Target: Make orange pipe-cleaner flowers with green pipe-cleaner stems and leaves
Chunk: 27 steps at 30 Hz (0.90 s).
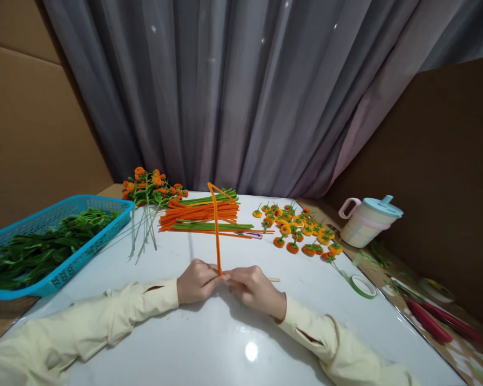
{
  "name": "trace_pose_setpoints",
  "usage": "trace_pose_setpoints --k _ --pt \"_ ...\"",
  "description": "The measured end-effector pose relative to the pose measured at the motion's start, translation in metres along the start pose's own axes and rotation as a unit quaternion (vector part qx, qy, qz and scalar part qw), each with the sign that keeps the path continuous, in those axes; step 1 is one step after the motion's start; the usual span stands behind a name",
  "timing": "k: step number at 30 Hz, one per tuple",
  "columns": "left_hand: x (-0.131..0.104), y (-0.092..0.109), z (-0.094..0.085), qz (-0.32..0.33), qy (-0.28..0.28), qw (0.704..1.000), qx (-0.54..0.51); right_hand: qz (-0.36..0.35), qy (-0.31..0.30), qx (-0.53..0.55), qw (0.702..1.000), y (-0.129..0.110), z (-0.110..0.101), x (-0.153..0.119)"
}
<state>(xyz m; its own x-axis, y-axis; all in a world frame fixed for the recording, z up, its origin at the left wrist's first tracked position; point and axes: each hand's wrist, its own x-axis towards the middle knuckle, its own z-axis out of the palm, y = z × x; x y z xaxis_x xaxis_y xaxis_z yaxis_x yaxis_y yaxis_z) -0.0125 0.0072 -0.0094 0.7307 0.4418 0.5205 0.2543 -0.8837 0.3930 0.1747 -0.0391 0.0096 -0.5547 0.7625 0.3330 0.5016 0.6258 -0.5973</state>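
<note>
Over the white table, my left hand (199, 281) and my right hand (255, 289) meet fingertip to fingertip, both pinched closed. Between them they grip the lower end of an orange pipe cleaner (216, 230), which stands upright and bends over to the right at its top. A thin pale stick (274, 280) pokes out past the right hand; whether the fingers hold it is hidden. Beyond the hands lies a pile of orange pipe cleaners (201, 213), with green pipe cleaners (213, 225) in front of and behind it.
At left, a blue basket (74, 272) holds green pipe-cleaner leaves. Orange flowers on stems (156, 182) lie at the back left. Several small orange and yellow flower heads (293, 225) spread rightward, near green tape (363, 287), a lidded cup (368, 222) and red-handled pliers (429, 320).
</note>
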Motion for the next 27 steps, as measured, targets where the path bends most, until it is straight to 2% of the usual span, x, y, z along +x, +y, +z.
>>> trace_pose_setpoints --k 2,5,11,13,16,18,19,21,23,27 --pt "0.000 0.001 0.001 -0.035 0.012 0.999 -0.034 -0.069 0.012 -0.098 0.993 0.004 0.003 -0.003" --pt "0.001 0.003 0.002 -0.099 0.026 0.992 -0.077 -0.127 0.023 -0.232 0.964 0.010 0.006 -0.006" --pt "0.005 0.013 0.001 -0.192 0.041 0.965 -0.176 -0.240 0.067 -0.431 0.867 0.011 0.006 -0.005" --pt "0.007 0.017 0.002 -0.246 0.039 0.937 -0.244 -0.255 0.073 -0.468 0.843 0.010 0.005 -0.004" --pt "0.010 0.022 0.004 -0.350 0.026 0.854 -0.384 -0.266 0.068 -0.497 0.823 0.009 0.004 -0.003" --pt "0.013 0.026 0.005 -0.397 0.026 0.799 -0.451 -0.271 0.066 -0.497 0.822 0.009 0.003 -0.003" --pt "0.014 0.027 0.005 -0.410 0.027 0.781 -0.470 -0.273 0.067 -0.490 0.825 0.009 0.003 -0.003" --pt "0.014 0.028 0.006 -0.421 0.029 0.764 -0.488 -0.269 0.072 -0.464 0.841 0.011 0.004 -0.002" --pt "0.014 0.027 0.006 -0.419 0.028 0.766 -0.487 -0.249 0.085 -0.417 0.870 0.013 0.005 -0.001" --pt "0.013 0.024 0.007 -0.406 0.037 0.794 -0.452 -0.200 0.117 -0.317 0.920 0.018 0.008 0.000"
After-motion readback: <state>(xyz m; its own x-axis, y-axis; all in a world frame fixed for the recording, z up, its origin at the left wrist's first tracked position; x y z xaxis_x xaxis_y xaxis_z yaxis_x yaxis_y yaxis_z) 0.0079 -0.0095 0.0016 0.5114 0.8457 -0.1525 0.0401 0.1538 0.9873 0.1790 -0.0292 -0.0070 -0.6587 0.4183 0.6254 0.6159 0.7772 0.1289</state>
